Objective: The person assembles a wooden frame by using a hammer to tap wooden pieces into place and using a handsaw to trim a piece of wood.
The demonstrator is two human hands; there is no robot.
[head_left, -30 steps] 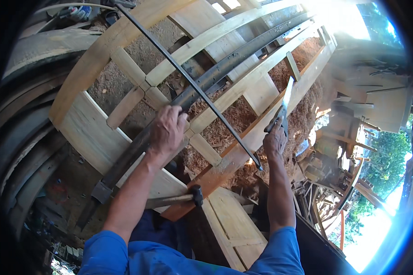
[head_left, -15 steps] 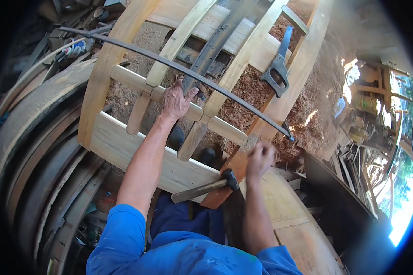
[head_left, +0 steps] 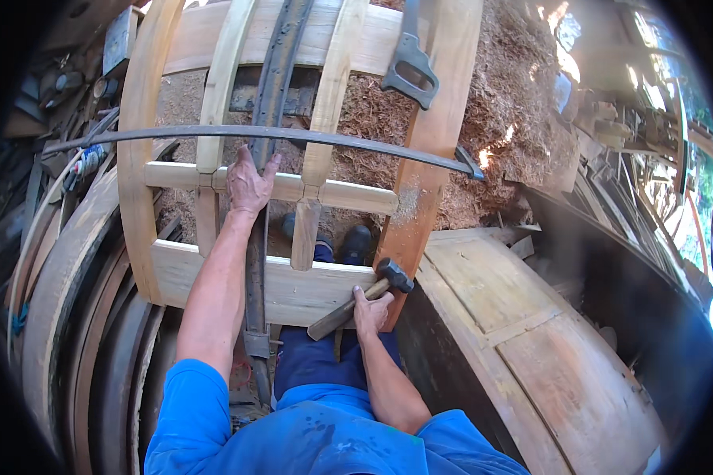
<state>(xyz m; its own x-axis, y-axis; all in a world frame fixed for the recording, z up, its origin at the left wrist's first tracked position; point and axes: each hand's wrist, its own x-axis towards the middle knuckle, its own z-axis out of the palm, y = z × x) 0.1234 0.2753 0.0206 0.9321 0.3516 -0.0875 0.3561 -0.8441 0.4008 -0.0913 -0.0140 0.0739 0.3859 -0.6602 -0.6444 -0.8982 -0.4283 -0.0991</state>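
My left hand (head_left: 249, 184) lies over a long steel bar clamp (head_left: 279, 67), its thumb and fingers on either side of the bar. The bar runs lengthwise over a curved wooden frame (head_left: 139, 206) with slats and a crosspiece (head_left: 348, 196). Its near end, with a metal jaw (head_left: 257, 345), extends past the frame's near board (head_left: 194, 277). My right hand (head_left: 371, 313) is closed around the wooden handle of a hammer (head_left: 394, 275) at the frame's near right corner; some of its fingers are hidden. A second, thin metal bar (head_left: 333, 139) lies across the frame.
A handsaw (head_left: 412, 71) rests on the frame's right rail. Wood shavings (head_left: 499, 103) cover the ground beyond. Curved timber pieces (head_left: 63, 261) are stacked at left. A panelled wooden piece (head_left: 523, 332) lies at right. My shoes (head_left: 356, 241) show between the slats.
My right hand has come down and left from the right rail onto the hammer. The bar clamp now reaches nearer me, beyond the near board. The view has shifted, with the frame now more upright.
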